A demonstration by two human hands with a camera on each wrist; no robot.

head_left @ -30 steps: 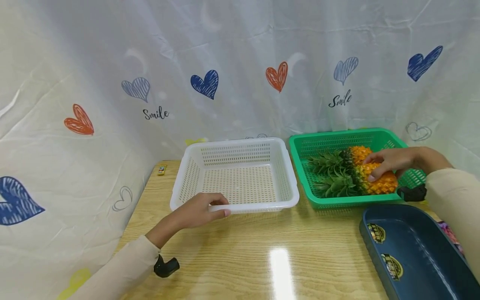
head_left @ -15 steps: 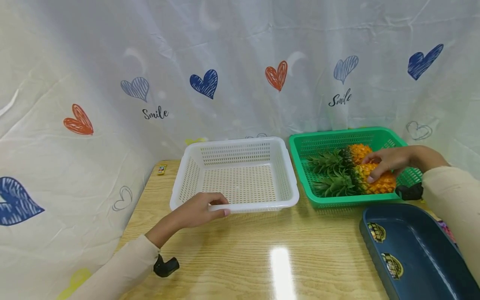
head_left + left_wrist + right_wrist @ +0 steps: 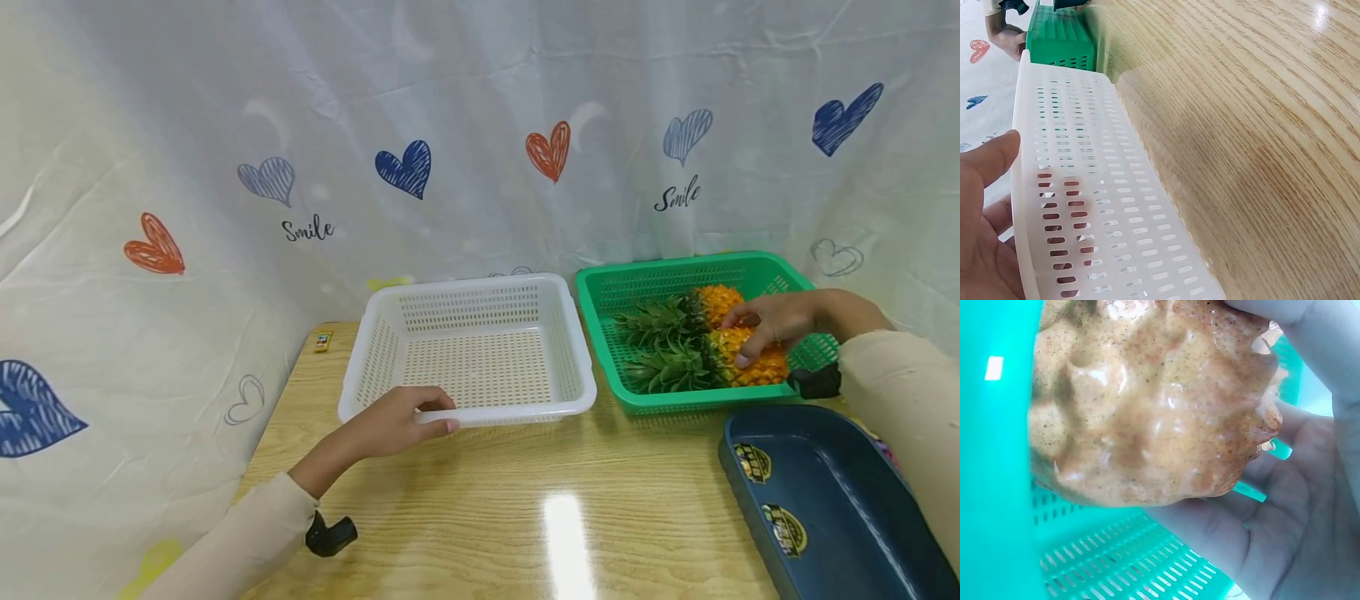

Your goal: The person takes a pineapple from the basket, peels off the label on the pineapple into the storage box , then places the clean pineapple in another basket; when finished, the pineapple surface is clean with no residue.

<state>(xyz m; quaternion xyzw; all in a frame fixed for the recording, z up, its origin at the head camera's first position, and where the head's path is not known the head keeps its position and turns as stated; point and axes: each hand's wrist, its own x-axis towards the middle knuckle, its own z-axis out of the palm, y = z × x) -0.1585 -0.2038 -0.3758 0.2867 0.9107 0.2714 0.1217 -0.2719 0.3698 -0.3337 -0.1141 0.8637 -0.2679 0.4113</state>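
Note:
My left hand grips the near rim of a white slotted plastic basket, thumb outside and fingers over the inner side. In the left wrist view the fingers show through the slots of the basket wall. At the right, my right hand curls its thumb and fingers round the nearer pineapple, which lies in a green slotted basket. Its orange skin fills much of the right wrist view. Behind it lies a second pineapple. Both leafy crowns point left. Nothing lies in the white basket.
A dark blue tray with two stickers stands at the front right, below the right forearm. A small yellow packet lies on the wooden table at the back left. A curtain printed with hearts hangs close behind the baskets.
My right hand and forearm have shifted very slightly left, still on the nearer pineapple. The left hand stays at the white basket's rim. The head view has shifted a little.

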